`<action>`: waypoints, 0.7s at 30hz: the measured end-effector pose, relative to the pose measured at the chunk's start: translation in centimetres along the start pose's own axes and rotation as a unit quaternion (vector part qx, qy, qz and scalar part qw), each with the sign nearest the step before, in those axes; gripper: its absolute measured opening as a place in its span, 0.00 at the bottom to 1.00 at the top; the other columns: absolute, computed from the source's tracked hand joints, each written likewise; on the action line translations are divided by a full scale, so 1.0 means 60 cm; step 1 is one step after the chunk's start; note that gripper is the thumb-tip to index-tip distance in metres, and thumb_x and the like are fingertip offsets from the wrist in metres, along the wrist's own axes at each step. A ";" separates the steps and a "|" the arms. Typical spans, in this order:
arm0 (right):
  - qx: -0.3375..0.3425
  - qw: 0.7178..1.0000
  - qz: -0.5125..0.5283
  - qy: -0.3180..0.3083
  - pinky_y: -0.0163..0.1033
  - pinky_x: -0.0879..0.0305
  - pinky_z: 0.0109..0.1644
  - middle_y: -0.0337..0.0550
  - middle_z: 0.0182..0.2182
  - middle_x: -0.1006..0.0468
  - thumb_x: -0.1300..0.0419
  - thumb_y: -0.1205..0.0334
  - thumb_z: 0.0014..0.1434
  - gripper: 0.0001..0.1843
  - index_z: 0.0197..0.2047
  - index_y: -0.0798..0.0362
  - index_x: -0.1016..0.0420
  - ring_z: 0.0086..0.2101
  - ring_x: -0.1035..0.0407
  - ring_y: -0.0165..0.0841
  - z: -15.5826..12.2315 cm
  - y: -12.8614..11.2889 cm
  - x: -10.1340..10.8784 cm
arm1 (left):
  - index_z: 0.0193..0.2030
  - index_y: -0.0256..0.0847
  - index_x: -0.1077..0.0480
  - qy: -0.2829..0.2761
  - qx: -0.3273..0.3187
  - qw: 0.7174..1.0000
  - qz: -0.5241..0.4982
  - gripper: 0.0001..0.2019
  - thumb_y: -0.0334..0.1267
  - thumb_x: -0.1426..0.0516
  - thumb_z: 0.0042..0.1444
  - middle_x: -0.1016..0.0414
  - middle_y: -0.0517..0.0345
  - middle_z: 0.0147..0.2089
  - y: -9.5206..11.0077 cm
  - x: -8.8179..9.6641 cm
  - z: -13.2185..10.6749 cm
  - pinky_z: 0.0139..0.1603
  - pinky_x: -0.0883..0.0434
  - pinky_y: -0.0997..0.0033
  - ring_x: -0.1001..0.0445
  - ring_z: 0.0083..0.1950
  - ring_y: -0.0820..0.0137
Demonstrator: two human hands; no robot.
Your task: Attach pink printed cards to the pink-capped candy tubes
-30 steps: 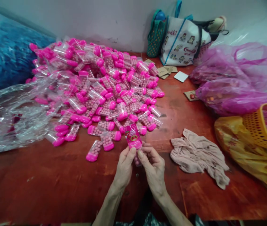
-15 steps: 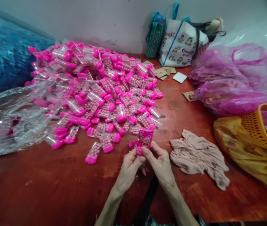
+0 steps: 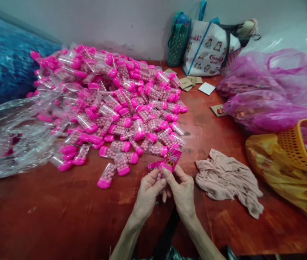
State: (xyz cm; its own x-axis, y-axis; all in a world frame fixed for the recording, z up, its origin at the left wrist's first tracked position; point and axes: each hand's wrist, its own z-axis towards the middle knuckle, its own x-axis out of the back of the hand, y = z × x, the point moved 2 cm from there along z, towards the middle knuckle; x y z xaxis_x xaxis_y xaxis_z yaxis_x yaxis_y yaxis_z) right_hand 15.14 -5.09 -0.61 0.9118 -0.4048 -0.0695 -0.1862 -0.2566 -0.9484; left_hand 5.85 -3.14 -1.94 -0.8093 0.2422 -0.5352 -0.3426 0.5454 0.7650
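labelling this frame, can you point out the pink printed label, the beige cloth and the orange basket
pink printed label [image 3: 171, 160]: head view, on its printed face above the fingertips.
beige cloth [image 3: 229, 178]: head view, on the middle of the crumpled fabric.
orange basket [image 3: 295, 146]: head view, on its perforated side wall.

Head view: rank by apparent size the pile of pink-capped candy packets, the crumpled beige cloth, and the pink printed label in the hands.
1. Pile of pink-capped candy packets, largest.
2. Crumpled beige cloth.
3. Pink printed label, smallest, pinched by the left hand and right hand.
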 end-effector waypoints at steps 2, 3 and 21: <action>0.002 1.000 0.013 -0.008 0.28 0.41 0.15 0.37 0.23 0.26 0.38 0.54 0.51 0.13 0.35 0.54 0.26 0.15 0.38 0.23 0.002 -0.003 0.005 | 0.38 0.35 0.34 -0.015 0.004 1.000 0.023 0.07 0.36 0.45 0.55 0.34 0.62 0.22 0.002 0.002 0.001 0.17 0.43 0.81 0.40 0.18 0.80; -0.001 1.000 0.025 -0.010 0.28 0.38 0.19 0.38 0.25 0.25 0.37 0.55 0.50 0.13 0.35 0.55 0.26 0.18 0.35 0.25 0.005 -0.004 0.008 | 0.38 0.35 0.34 -0.025 0.008 0.999 0.041 0.07 0.36 0.46 0.55 0.33 0.62 0.21 0.003 0.003 0.001 0.17 0.44 0.81 0.40 0.17 0.80; -0.059 0.997 0.051 0.008 0.27 0.43 0.11 0.36 0.16 0.28 0.35 0.54 0.46 0.14 0.22 0.57 0.30 0.12 0.38 0.24 0.012 -0.003 0.011 | 0.36 0.35 0.33 -0.012 0.040 0.999 0.029 0.08 0.38 0.43 0.52 0.32 0.62 0.18 -0.008 -0.005 0.003 0.14 0.47 0.82 0.40 0.14 0.80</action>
State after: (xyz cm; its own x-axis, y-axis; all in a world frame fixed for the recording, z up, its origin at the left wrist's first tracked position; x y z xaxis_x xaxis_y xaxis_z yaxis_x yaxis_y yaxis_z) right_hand 16.04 -4.71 -0.72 0.8801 -0.4479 -0.1574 -0.3200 -0.3147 -0.8936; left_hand 6.33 -3.34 -2.24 -0.8146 0.2947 -0.4996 -0.2546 0.5922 0.7645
